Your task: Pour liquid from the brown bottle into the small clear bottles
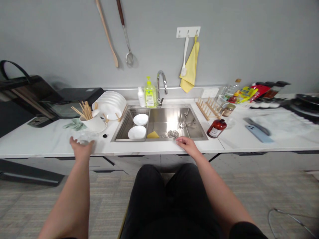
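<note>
At the left part of the counter, my left hand (81,146) has its thumb and fingers spread apart beside a clear, see-through object (86,136). The object's kind is blurred, and whether the fingers touch it is hard to see. My right hand (187,145) hovers at or rests on the front rim of the steel sink (161,139), fingers loosely extended with nothing visible in them. Inside the sink, two white bowls (137,132) sit in a draining basket (124,124) on the left. A yellow sponge or cloth (153,134) lies beside the basket.
Behind my left hand stand a white pot of chopsticks (94,123), a green cloth (73,124) and racked white plates (111,104). Soap bottles (150,95) flank the faucet (161,83). Rightward are a brown bottle (216,128), a wooden rack (208,108) and a blue phone (259,133).
</note>
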Available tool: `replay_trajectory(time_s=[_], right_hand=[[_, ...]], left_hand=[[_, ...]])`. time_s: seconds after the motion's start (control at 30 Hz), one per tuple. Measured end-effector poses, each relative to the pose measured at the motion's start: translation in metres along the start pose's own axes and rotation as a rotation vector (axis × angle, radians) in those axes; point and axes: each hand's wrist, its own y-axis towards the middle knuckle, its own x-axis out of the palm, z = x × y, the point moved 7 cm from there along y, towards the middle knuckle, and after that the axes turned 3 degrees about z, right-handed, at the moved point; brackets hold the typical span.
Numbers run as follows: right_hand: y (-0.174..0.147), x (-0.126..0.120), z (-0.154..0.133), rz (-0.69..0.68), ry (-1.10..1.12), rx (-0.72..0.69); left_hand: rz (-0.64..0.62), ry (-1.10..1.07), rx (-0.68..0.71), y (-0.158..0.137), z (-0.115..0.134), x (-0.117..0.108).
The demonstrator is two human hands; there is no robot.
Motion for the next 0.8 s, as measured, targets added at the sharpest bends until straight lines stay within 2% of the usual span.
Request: replay_trajectory(time_s=[0.07, 0.1, 0.17, 0.2, 0.33, 0.4, 0.47, 0.57, 0.63, 0.67, 0.73, 0.8], right_hand=[[0.001, 0.001, 0.001, 0.003, 0.008, 0.006], [0.001, 0.001, 0.002, 0.001, 0.015, 0.009], [0.001, 0.002, 0.002, -0.003, 0.028, 0.010], [0.001, 0.002, 0.002, -0.004, 0.033, 0.009], [-0.002, 0.003, 0.002, 0.006, 0.016, 0.000], [-0.005, 0.006, 0.001, -0.002, 0.010, -0.011], [-0.008, 0.009, -0.001, -0.018, 0.018, -0.026], [-0.017, 0.004, -0.002, -0.006, 0.043, -0.044], [-0.029, -0.017, 0.003, 0.086, 0.039, -0.047], [-0.036, -0.036, 0.007, 0.168, 0.027, -0.050], [-0.052, -0.089, 0.019, 0.405, -0.009, -0.070], [-0.068, -0.154, 0.035, 0.707, -0.040, -0.095]], left_hand=[[0.111, 0.046, -0.042, -0.015, 0.008, -0.005], [0.143, 0.074, 0.012, -0.027, 0.022, -0.004], [0.103, 0.096, 0.220, -0.056, 0.063, 0.014], [0.058, 0.070, 0.281, -0.073, 0.085, 0.028], [-0.392, -0.083, 0.446, -0.151, 0.173, 0.117], [-0.541, -0.123, 0.537, -0.186, 0.210, 0.154], [-0.620, -0.118, 0.610, -0.210, 0.234, 0.180], [-0.662, -0.069, 0.686, -0.225, 0.243, 0.200], [-0.654, -0.048, 0.717, -0.226, 0.239, 0.205], [-0.647, -0.044, 0.729, -0.226, 0.236, 0.205], [-0.639, -0.034, 0.745, -0.225, 0.231, 0.207], [-0.626, -0.009, 0.755, -0.224, 0.228, 0.209]])
